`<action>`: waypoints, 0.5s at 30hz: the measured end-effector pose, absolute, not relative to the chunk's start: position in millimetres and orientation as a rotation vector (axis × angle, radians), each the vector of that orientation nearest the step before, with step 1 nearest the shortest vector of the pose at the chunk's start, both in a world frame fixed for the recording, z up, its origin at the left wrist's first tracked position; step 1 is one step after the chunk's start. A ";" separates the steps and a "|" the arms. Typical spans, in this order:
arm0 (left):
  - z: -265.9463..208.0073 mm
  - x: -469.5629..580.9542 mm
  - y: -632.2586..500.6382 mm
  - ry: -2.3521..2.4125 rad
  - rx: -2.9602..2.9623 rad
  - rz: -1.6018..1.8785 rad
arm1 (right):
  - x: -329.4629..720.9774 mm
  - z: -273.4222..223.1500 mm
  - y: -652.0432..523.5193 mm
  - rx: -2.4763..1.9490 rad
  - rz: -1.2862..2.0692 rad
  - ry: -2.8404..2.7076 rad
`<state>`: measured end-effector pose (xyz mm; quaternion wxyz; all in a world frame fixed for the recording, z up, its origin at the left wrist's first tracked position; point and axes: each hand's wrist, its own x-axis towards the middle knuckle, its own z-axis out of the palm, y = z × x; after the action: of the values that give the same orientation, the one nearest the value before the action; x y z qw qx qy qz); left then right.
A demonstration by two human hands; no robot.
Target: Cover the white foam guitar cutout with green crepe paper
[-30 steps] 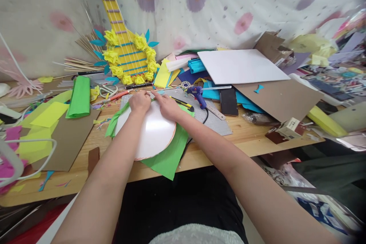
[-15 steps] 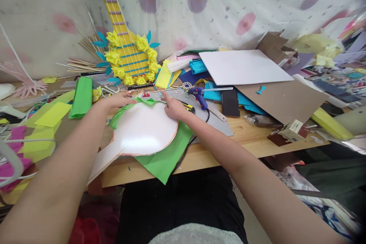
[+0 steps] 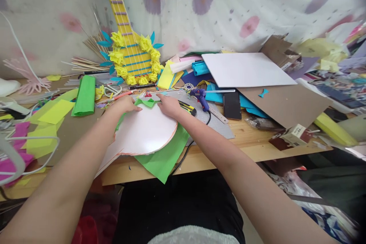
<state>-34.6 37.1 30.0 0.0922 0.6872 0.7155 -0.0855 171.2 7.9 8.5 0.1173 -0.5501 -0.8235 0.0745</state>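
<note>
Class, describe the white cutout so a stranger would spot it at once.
On the wooden table, find the left hand and right hand. By them, over green paper, lies the white cutout. Its rounded, orange-marked outline differs from the angular white board farther right.

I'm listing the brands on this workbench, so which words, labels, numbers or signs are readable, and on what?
No text is readable.
Small box: dark printed marks on its pale panel, too small and blurred to read.
Ruler: any markings are too small to make out.
</note>
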 end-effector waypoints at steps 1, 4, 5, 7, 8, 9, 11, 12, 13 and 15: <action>30.3 -33.3 36.5 2.154 2.066 -0.271 | 171.6 7.5 6.9 -1.596 0.186 -2.418; 30.5 -30.0 33.2 2.191 2.102 -0.257 | 171.3 4.7 3.3 -1.597 0.100 -2.417; 30.4 -29.1 31.7 2.190 2.099 -0.242 | 170.9 4.2 2.0 -1.605 0.083 -2.414; 30.3 -27.8 28.5 2.169 2.087 -0.215 | 169.7 4.7 0.0 -1.618 0.066 -2.413; 30.6 -27.5 27.1 2.150 2.085 -0.210 | 169.1 5.9 -0.5 -1.622 0.067 -2.415; 31.4 -27.5 26.1 2.130 2.084 -0.211 | 168.4 7.6 -0.3 -1.629 0.074 -2.416; 34.5 -29.1 25.6 2.112 2.070 -0.223 | 167.2 12.1 2.0 -1.657 0.109 -2.411; 36.8 -30.8 26.1 2.114 2.052 -0.236 | 166.7 14.5 4.2 -1.673 0.134 -2.405; 39.3 -33.3 26.9 2.112 2.033 -0.250 | 166.2 16.6 7.0 -1.680 0.166 -2.403; 43.8 -39.9 28.9 2.092 1.980 -0.298 | 165.6 19.3 13.2 -1.655 0.245 -2.421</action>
<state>-39.9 28.9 43.8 0.1224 0.6786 0.7170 -0.1020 165.6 13.2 19.3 0.0994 -0.5596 -0.8186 0.0827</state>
